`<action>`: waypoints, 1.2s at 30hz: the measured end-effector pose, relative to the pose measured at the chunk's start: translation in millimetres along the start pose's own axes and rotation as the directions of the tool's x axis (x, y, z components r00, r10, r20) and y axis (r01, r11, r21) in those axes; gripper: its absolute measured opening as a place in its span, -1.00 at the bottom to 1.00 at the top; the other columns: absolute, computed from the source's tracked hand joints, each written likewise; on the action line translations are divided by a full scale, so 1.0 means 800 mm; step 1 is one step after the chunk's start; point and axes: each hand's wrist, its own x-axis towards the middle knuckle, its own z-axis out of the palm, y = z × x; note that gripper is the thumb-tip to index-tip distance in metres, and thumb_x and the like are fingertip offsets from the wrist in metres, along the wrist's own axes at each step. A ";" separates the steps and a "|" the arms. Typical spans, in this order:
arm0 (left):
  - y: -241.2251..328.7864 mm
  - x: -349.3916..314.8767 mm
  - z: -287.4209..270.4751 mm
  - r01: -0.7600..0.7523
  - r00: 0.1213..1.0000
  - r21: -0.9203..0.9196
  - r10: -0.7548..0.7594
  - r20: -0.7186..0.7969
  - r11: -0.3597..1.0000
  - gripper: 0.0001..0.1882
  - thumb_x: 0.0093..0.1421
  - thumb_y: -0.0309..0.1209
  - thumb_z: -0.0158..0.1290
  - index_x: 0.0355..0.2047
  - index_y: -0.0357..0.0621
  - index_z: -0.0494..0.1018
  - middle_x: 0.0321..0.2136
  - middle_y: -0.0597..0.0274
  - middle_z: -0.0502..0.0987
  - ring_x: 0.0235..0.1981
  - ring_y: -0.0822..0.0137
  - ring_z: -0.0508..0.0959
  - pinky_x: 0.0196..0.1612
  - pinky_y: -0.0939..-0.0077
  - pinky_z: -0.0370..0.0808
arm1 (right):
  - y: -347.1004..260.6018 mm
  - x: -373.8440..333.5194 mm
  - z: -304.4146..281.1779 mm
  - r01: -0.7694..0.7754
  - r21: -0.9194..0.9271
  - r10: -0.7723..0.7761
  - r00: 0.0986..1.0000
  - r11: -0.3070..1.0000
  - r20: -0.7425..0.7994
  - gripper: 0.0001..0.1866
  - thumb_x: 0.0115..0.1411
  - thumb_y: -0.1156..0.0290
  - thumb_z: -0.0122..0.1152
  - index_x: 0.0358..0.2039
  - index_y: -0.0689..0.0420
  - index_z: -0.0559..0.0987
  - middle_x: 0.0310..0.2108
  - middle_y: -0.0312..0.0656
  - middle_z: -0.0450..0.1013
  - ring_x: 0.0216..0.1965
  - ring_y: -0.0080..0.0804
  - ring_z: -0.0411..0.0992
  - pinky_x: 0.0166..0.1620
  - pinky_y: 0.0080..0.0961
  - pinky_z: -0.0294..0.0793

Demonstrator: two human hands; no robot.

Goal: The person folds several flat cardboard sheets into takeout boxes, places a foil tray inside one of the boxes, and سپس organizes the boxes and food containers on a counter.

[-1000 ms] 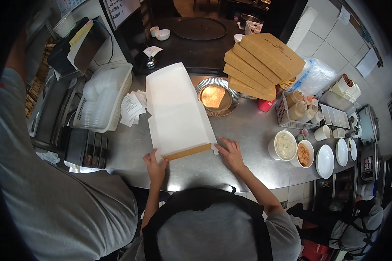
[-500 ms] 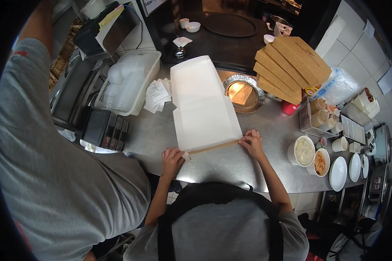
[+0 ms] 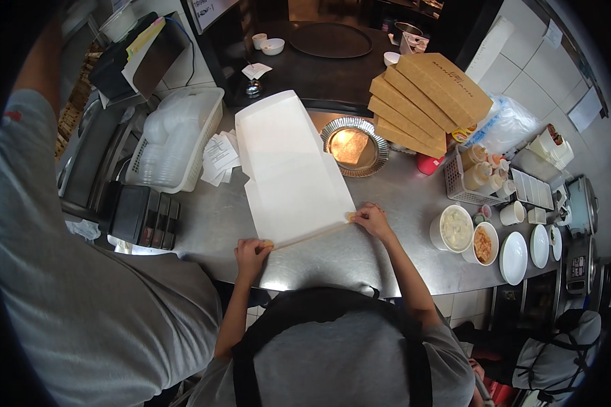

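An unfolded cardboard box [image 3: 295,193], white inside with a brown outer side, lies flat on the steel counter in front of me, its lid panel stretching away. At its near left corner my left hand [image 3: 251,255] is closed, fingertips pinching the front flap by a small brown tab. My right hand [image 3: 372,220] pinches the near right corner in the same way. Between the hands the front flap's narrow brown edge runs straight across. Just right of the lid panel is a round foil tray [image 3: 383,150], with a shiny square-shaped piece on its base.
Folded brown boxes [image 3: 448,95] are stacked at the back right. Sauce bottles stand in a white basket [image 3: 466,186], near two food tubs [image 3: 453,228] and white plates [image 3: 513,258]. Plastic containers fill a crate [image 3: 183,139] at left. A co-worker's grey sleeve [image 3: 102,271] is close on my left.
The whole view has shifted, moving the scene leftward. Both hands still hold the near corners, and small brown tabs now show at the fingertips as the front flap is folded differently.
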 end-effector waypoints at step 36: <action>0.092 0.120 0.106 0.111 0.803 -0.603 0.286 0.523 0.790 -0.75 0.06 -0.29 0.18 -0.53 -0.26 0.47 -0.44 0.22 0.40 -0.39 0.39 0.39 -0.30 0.53 0.34 | -0.053 -0.050 0.029 0.276 0.210 -0.243 0.955 0.938 -0.169 -0.89 0.03 0.51 0.20 -0.41 0.20 0.46 -0.41 -0.16 0.34 -0.40 -0.19 0.42 -0.35 -0.42 0.42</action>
